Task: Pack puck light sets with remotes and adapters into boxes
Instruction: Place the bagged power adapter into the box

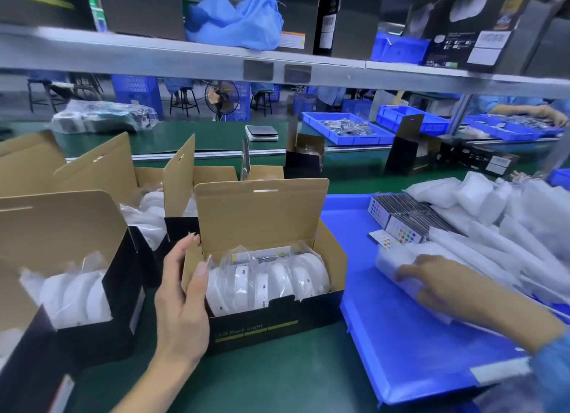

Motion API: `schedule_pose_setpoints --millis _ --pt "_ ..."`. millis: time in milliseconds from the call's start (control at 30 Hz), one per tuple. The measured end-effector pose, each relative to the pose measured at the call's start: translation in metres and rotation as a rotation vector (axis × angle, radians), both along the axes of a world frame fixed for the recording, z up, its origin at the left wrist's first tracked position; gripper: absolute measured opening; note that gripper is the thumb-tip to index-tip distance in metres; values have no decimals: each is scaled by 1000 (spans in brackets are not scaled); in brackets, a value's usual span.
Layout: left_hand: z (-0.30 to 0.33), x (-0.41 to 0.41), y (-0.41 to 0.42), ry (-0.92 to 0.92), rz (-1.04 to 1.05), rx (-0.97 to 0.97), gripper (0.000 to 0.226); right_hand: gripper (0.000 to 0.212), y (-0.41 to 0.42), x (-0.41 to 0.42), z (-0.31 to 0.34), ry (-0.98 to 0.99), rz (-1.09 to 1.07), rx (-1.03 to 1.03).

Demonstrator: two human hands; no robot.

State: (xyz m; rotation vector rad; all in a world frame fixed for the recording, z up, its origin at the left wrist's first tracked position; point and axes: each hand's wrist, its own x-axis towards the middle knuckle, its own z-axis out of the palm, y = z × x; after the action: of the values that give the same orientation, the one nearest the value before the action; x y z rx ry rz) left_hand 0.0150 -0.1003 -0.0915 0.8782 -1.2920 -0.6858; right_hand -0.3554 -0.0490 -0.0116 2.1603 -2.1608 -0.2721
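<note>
Green bench [277,381]: left hand [182,307] steadies box [271,323] labelled "Puck Light".

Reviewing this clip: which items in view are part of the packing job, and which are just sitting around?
Part of the job:
- open box with bagged puck lights, held by the left hand
- white bagged pack under the right hand
- remotes in the blue tray
- other open boxes

Lying about:
- fan
- scale
- blue cloth on the shelf
- stools
</note>
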Motion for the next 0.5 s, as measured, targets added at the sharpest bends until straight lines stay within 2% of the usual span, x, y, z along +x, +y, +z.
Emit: schedule_pose_setpoints --millis 33,67,133,167,233,267,300,333,367,400,433,467,500 --pt "0 0 0 1 -2 2 46 37 0 -4 13 -135 10 -18" --pt "0 -1 0 1 -4 4 46 37 0 -10 25 -251 19 -55" --pt "1 -1 0 1 0 -1 46 49 3 -20 42 -460 12 -106" --pt "1 -1 0 0 1 -3 46 55 5 -20 46 -501 14 -79" --pt "1 -1 0 -6 -1 0 48 61 6 -17 36 -377 76 79" --pt "0 0 0 -8 0 2 48 57 6 -15 24 -252 166 139" --pt "0 0 0 -7 1 4 49 52 7 -13 12 -206 229 187" --pt "1 0 0 -2 -2 8 49 51 7 -11 0 -225 221 231" --pt "1 0 0 2 -6 12 49 59 8 -5 -5 -132 218 263" --pt "1 0 0 4 -9 14 49 70 9 1 -4 38 254 167" --pt "1 0 0 4 -8 14 49 77 9 1 -2 144 340 -21" --pt "2 0 1 3 -7 14 48 76 10 1 5 94 399 -195" --pt "2 -1 1 1 -6 15 47 69 12 -1 14 -43 421 -314"
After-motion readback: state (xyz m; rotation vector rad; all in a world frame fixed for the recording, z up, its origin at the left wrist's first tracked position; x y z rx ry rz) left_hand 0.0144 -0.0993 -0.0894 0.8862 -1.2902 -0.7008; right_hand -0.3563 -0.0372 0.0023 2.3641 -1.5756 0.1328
